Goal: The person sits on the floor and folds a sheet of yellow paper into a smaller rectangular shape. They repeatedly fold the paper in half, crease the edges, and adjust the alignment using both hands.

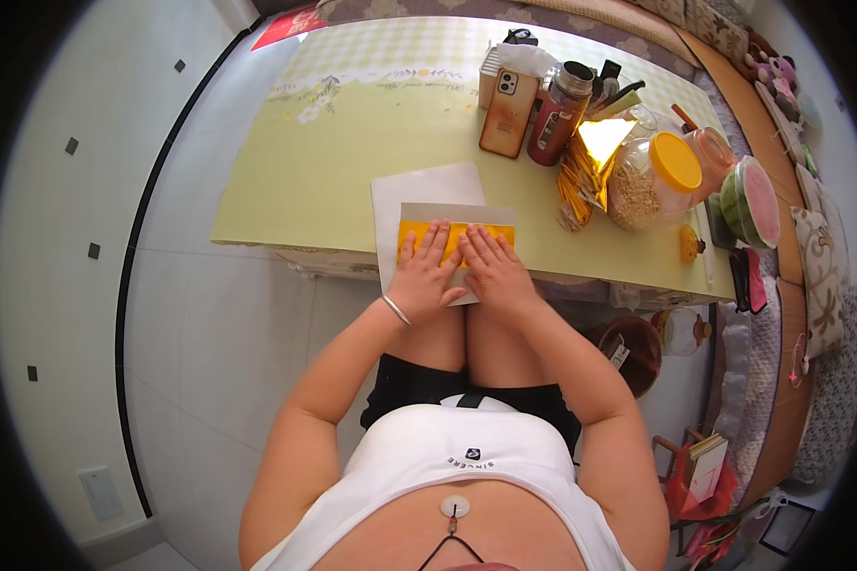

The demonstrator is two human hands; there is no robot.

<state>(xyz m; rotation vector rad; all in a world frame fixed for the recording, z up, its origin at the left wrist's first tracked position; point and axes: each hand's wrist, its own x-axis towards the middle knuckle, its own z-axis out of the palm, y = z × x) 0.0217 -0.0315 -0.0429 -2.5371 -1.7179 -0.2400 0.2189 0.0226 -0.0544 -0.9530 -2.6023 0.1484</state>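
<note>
My left hand (423, 270) and my right hand (494, 270) lie side by side, fingers stretched out flat on a golden-yellow sheet of paper (459, 231). Neither hand grips anything. A greyish-white band (455, 212) shows along the far side of the yellow piece; whether it is the same sheet folded or another one, I cannot tell. Beneath them a larger white sheet (388, 197) lies slightly askew and reaches past the table's near edge towards my lap. My palms hide part of the yellow paper's near side.
On the table (295, 181), a phone (510, 111) leans upright beside a dark red thermos (557, 119). Gold foil pieces (588, 176), a yellow-lidded jar (643, 190) and a cut watermelon (752, 202) stand to the right. Below the edge sits a brown bin (638, 347).
</note>
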